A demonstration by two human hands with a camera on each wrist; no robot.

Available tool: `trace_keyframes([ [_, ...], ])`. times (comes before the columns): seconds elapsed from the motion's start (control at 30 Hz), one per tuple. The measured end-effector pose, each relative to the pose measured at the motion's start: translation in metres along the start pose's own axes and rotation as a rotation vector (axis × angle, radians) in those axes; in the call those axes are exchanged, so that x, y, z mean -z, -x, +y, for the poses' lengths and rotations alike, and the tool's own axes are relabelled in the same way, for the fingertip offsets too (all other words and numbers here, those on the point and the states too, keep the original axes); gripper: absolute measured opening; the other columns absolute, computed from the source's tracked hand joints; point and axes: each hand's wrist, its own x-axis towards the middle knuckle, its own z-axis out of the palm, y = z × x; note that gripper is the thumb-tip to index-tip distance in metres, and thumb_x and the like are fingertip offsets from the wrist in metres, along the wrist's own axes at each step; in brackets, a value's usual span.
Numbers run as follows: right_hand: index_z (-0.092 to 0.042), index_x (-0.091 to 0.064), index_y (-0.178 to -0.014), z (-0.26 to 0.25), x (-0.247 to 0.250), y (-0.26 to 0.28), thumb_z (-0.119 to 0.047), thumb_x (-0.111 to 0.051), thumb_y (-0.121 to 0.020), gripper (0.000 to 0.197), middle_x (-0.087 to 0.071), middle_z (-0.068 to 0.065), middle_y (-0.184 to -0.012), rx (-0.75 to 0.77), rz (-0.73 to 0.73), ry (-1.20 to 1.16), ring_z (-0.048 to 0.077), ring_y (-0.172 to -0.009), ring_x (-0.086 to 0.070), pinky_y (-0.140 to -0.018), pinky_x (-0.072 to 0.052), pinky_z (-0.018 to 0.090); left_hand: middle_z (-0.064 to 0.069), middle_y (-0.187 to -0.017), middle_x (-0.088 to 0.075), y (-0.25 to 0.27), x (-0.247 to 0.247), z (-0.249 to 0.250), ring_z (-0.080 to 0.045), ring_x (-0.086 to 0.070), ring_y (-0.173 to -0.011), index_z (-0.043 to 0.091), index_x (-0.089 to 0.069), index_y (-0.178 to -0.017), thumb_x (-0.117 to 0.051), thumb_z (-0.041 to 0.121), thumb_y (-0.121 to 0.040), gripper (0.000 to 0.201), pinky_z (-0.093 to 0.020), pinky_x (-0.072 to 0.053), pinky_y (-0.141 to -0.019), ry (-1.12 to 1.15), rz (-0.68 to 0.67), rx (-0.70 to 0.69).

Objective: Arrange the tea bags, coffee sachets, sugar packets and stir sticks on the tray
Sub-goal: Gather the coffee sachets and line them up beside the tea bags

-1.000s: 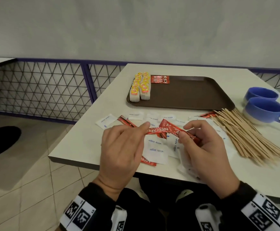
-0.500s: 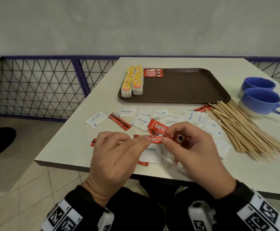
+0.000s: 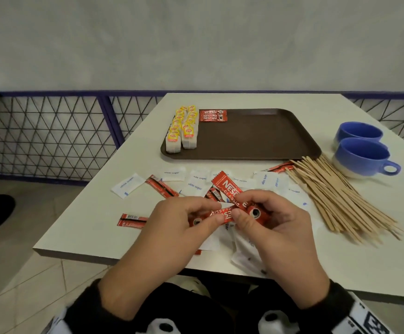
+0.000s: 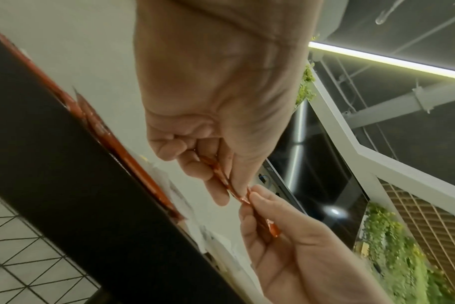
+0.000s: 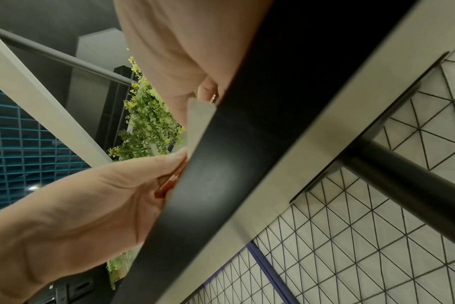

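Note:
Over the table's near edge, my left hand pinches one red coffee sachet lying sideways. My right hand pinches a second red coffee sachet that points up and left. The two sachets cross between the thumbs. In the left wrist view the left fingers grip the thin sachet edge-on. The brown tray lies further back, with two rows of tea bags at its left and several coffee sachets beside them. White sugar packets and loose sachets lie scattered before the tray. Stir sticks are piled at the right.
Two blue cups stand at the right, past the stir sticks. One red sachet lies near the front left edge. A mesh railing runs left of the table. In the right wrist view the dark table edge blocks most of the hands.
My left hand has lifted a sachet off the table and brought it to the one in my right hand. The two now overlap between the thumbs.

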Motion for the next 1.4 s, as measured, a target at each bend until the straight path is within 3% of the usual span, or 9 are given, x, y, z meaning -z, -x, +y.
trace_keyframes([
  [0.13, -0.021, -0.076, -0.112, -0.005, -0.002, 0.002, -0.014, -0.067, -0.092, 0.022, -0.077, 0.001, -0.102, 0.027, -0.004, 0.040, 0.019, -0.096, -0.073, -0.079, -0.059, 0.029, 0.017, -0.085, -0.076, 0.007, 0.002, -0.002, -0.003, -0.070, -0.083, 0.036, -0.079, -0.104, -0.074, 0.029, -0.090, 0.016, -0.019, -0.056, -0.067, 0.055, -0.075, 0.043],
  [0.3, -0.030, -0.076, -0.106, -0.003, -0.001, 0.001, -0.011, -0.068, -0.093, 0.023, -0.076, -0.004, -0.100, 0.078, 0.050, 0.128, 0.017, -0.090, -0.070, -0.075, -0.057, 0.034, 0.014, -0.080, -0.075, 0.005, 0.001, -0.005, -0.004, -0.070, -0.077, 0.029, -0.076, -0.085, -0.081, 0.029, -0.082, 0.006, -0.018, -0.052, -0.069, 0.139, 0.184, 0.102],
  [0.47, -0.023, -0.066, -0.114, -0.001, -0.001, -0.001, -0.006, -0.072, -0.089, 0.031, -0.078, 0.001, -0.099, -0.007, -0.011, -0.016, 0.021, -0.093, -0.075, -0.078, -0.061, 0.031, 0.000, -0.083, -0.079, 0.003, -0.011, 0.011, -0.016, -0.075, -0.074, 0.021, -0.076, -0.092, -0.083, 0.018, -0.074, 0.020, -0.020, -0.056, -0.063, 0.459, 0.127, 0.089],
  [0.63, -0.021, -0.076, -0.103, 0.004, 0.003, -0.004, -0.005, -0.071, -0.091, 0.021, -0.077, -0.003, -0.100, 0.016, -0.028, 0.052, 0.021, -0.096, -0.073, -0.082, -0.062, 0.037, -0.006, -0.081, -0.078, 0.001, -0.022, 0.010, -0.021, -0.074, -0.071, 0.017, -0.077, -0.089, -0.083, 0.014, -0.075, 0.015, -0.022, -0.056, -0.061, 0.499, 0.099, 0.082],
  [0.73, -0.022, -0.077, -0.101, 0.004, 0.002, -0.002, -0.004, -0.071, -0.091, 0.022, -0.077, -0.003, -0.099, 0.037, -0.038, 0.041, 0.020, -0.097, -0.073, -0.082, -0.061, 0.032, -0.006, -0.084, -0.078, 0.002, -0.024, 0.011, -0.023, -0.075, -0.072, 0.016, -0.076, -0.098, -0.082, 0.012, -0.078, 0.021, -0.025, -0.058, -0.062, 0.509, 0.098, 0.106],
  [0.93, -0.029, -0.079, -0.097, 0.001, 0.003, -0.003, -0.004, -0.071, -0.088, 0.027, -0.079, -0.003, -0.096, 0.047, -0.083, -0.019, 0.017, -0.092, -0.074, -0.076, -0.059, 0.024, -0.008, -0.086, -0.078, 0.004, -0.022, 0.009, -0.030, -0.075, -0.080, 0.023, -0.079, -0.091, -0.087, 0.037, -0.070, 0.026, -0.059, -0.056, -0.084, 0.579, 0.119, 0.179],
  [1.07, -0.021, -0.078, -0.104, 0.001, 0.002, -0.002, -0.004, -0.073, -0.085, 0.026, -0.078, 0.000, -0.099, 0.056, -0.079, -0.038, 0.015, -0.093, -0.074, -0.077, -0.058, 0.021, -0.012, -0.084, -0.078, 0.004, -0.022, 0.010, -0.025, -0.075, -0.075, 0.017, -0.080, -0.087, -0.083, 0.027, -0.068, 0.021, -0.045, -0.062, -0.079, 0.658, 0.142, 0.185],
  [1.17, -0.021, -0.071, -0.118, 0.003, 0.002, -0.003, -0.016, -0.074, -0.083, 0.035, -0.075, 0.004, -0.101, 0.009, -0.053, -0.030, 0.021, -0.094, -0.072, -0.079, -0.060, 0.030, -0.014, -0.086, -0.078, 0.004, -0.021, 0.011, -0.025, -0.075, -0.077, 0.010, -0.079, -0.088, -0.080, 0.021, -0.070, 0.021, -0.030, -0.062, -0.070, 0.721, 0.159, 0.160],
  [1.4, -0.019, -0.078, -0.102, 0.002, 0.000, -0.002, -0.014, -0.074, -0.084, 0.019, -0.078, 0.002, -0.091, 0.021, -0.049, -0.012, 0.015, -0.081, -0.072, -0.071, -0.057, 0.022, -0.011, -0.088, -0.078, 0.007, -0.018, 0.007, -0.025, -0.076, -0.081, 0.013, -0.078, -0.092, -0.079, 0.028, -0.070, 0.027, -0.033, -0.063, -0.073, 0.723, 0.186, 0.133],
])
